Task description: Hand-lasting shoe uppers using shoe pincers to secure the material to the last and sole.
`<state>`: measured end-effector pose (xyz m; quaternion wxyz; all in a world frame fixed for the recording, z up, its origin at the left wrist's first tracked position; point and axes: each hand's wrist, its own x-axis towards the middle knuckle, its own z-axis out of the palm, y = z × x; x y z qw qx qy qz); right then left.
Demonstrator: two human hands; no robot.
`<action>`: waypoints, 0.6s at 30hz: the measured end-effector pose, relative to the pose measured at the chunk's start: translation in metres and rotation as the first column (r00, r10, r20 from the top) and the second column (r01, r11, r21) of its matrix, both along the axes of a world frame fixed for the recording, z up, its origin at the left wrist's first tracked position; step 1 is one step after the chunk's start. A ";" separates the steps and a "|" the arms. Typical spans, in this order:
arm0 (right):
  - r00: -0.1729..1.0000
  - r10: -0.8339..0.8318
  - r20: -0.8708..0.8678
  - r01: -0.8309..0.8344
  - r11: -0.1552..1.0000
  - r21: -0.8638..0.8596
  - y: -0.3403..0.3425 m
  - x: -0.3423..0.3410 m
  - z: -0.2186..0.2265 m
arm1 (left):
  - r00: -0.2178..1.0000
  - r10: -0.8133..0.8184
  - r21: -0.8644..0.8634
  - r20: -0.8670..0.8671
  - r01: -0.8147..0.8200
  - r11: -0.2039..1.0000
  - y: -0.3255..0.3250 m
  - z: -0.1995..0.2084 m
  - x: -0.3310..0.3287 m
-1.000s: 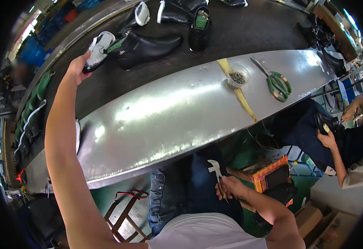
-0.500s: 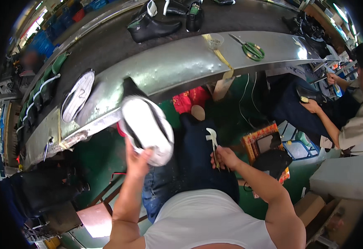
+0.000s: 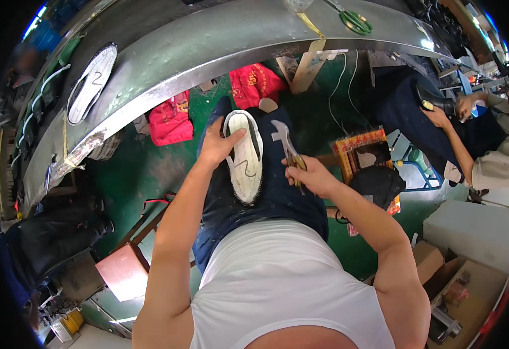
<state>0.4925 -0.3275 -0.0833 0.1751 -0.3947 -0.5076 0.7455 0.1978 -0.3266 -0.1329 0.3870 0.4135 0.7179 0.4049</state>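
My left hand (image 3: 217, 144) grips a shoe (image 3: 245, 166) at its far end, thumb pressed on the underside. The shoe lies bottom up over my lap, its pale underside bearing a dark pen mark and its edge rough and dark. In my right hand (image 3: 312, 176), to the right of the shoe and apart from it, is a pair of shoemaker's pincers (image 3: 284, 139). My fingers wrap round the handles, and the metal jaws point away from me. A second shoe (image 3: 94, 84), also bottom up, lies on the metal-edged bench (image 3: 167, 64) at the far left.
Green-handled scissors (image 3: 355, 23) lie on the bench at the back. Red cloth bundles (image 3: 171, 119) are beneath it. A patterned box (image 3: 362, 148) with a black cap (image 3: 376, 185) stands right of my knees. Further right, a co-worker's hand (image 3: 437, 116) holds a black shoe (image 3: 437, 100).
The shoe has come from near the bench edge down over my lap, and its marked underside now faces up. My right hand, still holding the pincers, has moved slightly up.
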 end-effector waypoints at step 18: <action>0.921 0.374 0.109 -0.358 0.922 -0.146 0.014 -0.009 0.090 | 0.958 -0.234 0.441 0.168 0.140 0.887 -0.050 0.075 0.032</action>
